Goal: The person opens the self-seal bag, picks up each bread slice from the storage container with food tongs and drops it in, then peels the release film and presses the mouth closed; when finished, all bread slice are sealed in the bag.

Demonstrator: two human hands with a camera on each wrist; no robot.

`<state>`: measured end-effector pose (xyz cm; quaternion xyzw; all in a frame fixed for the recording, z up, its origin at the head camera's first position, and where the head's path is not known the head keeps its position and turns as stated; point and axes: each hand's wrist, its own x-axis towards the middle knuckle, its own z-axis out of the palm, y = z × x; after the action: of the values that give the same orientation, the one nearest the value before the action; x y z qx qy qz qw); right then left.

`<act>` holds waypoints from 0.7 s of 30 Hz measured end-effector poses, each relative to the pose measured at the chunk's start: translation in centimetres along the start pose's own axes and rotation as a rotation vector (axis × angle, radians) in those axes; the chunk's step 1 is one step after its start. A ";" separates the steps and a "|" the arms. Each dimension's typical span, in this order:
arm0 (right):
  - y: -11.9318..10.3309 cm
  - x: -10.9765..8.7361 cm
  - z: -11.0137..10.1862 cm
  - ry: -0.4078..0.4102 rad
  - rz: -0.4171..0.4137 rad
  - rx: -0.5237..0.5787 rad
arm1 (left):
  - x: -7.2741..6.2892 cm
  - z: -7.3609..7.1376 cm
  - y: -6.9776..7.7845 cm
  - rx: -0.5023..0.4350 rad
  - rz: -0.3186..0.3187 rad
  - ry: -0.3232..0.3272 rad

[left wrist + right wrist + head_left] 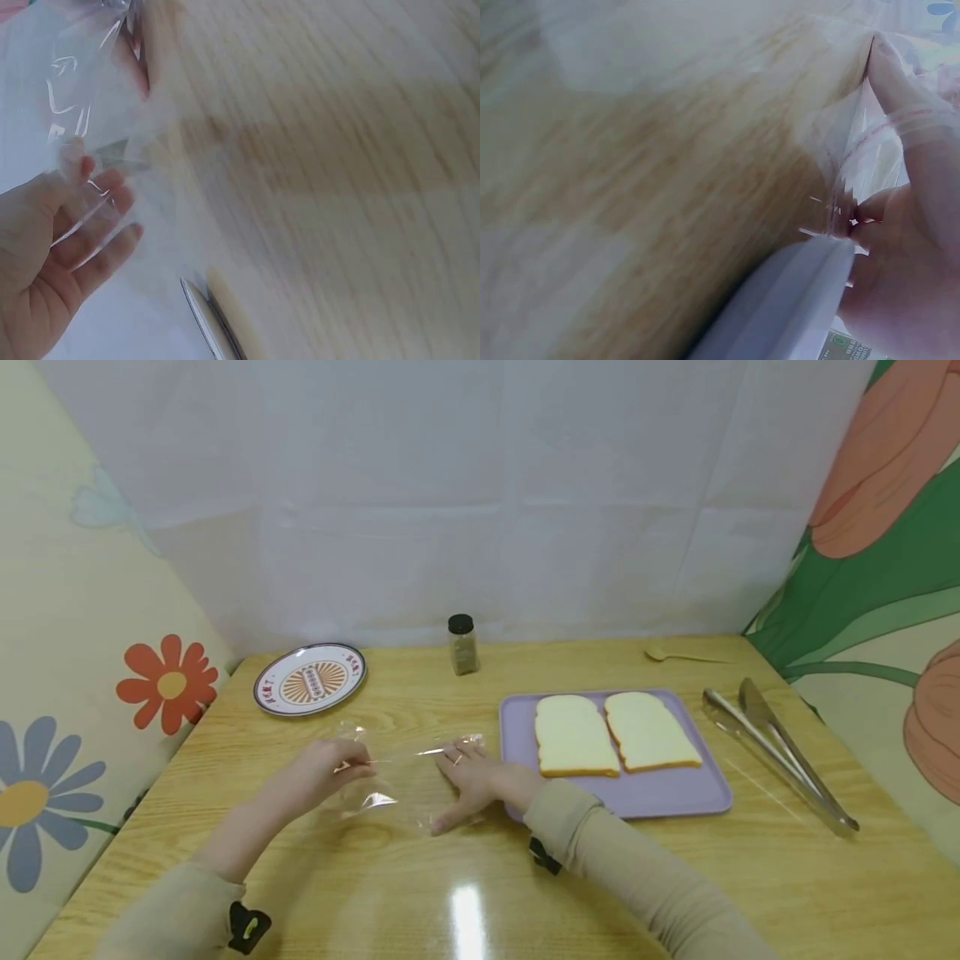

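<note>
A clear, crinkled plastic bag [408,785] lies low over the table between both hands. My left hand [341,764] pinches its left side; in the left wrist view the thumb and forefinger of that left hand [67,247] meet on the film while the other fingers bend loosely behind it. My right hand [468,781] rests with spread fingers on the bag's right part, thumb toward me. In the right wrist view, film with a faint reddish line crosses over the thumb of the right hand [922,157]. Beside that hand is a purple tray [637,797].
Two slices of bread [576,735] lie on the tray. Metal tongs [780,756] are right of it, with a gold spoon [686,656] farther back. A patterned plate [311,680] stands at back left, and a black-capped jar [462,645] near the white backdrop.
</note>
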<state>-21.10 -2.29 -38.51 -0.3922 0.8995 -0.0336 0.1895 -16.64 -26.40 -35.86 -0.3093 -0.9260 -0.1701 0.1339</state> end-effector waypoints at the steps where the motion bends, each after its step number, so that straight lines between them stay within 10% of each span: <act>1: 0.0 0.0 0.0 0.002 -0.001 -0.001 | 0.0 -0.2 0.0 -0.016 -0.022 -0.032; 7: 0.4 0.0 0.0 0.000 -0.010 0.025 | 0.2 -0.9 -0.1 -0.116 -0.131 -0.206; 16: 1.0 0.4 -0.1 0.172 -0.061 0.032 | -0.2 -0.7 -0.5 -0.019 -0.077 -0.130; 21: 0.9 0.0 0.1 0.122 -0.034 0.052 | -0.2 -0.6 -0.1 -0.024 -0.137 -0.173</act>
<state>-21.72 -1.66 -38.76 -0.3994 0.9015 -0.0837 0.1440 -16.47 -26.75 -35.43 -0.2601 -0.9510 -0.1626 0.0380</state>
